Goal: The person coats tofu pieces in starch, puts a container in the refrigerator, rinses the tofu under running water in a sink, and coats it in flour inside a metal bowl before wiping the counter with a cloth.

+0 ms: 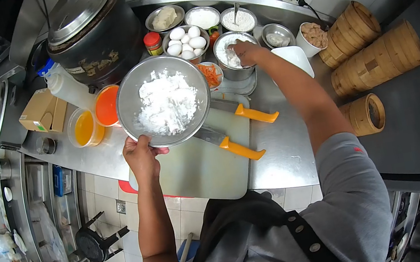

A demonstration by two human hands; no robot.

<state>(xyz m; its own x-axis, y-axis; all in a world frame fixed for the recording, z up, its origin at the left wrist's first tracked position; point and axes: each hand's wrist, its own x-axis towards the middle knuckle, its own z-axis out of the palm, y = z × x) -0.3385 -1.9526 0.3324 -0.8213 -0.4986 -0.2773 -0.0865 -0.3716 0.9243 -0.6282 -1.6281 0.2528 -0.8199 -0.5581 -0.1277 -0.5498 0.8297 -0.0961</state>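
Note:
My left hand [141, 153] grips the rim of a metal mixing bowl [130, 123], thumb on top, and holds it up over the counter. Loose, clumpy white powder [168, 102] lies inside that bowl. My right hand [245, 53] reaches into a smaller metal bowl [236, 74] of white powder at the back. Its fingers are bunched down in the powder, and their tips are hidden. Under the held bowl are a pale cutting board [201, 174] and two yellow-handled knives, one nearer [241, 149] and one farther [257, 113].
Close behind the held bowl stand a bowl of eggs [186, 42], shredded carrot [209, 75] and a red-lidded jar [153, 43]. Orange [107, 107] and yellow [85, 128] liquid tubs sit left, beside a large dark cooker [101, 55]. Bamboo steamers [377, 59] stand right.

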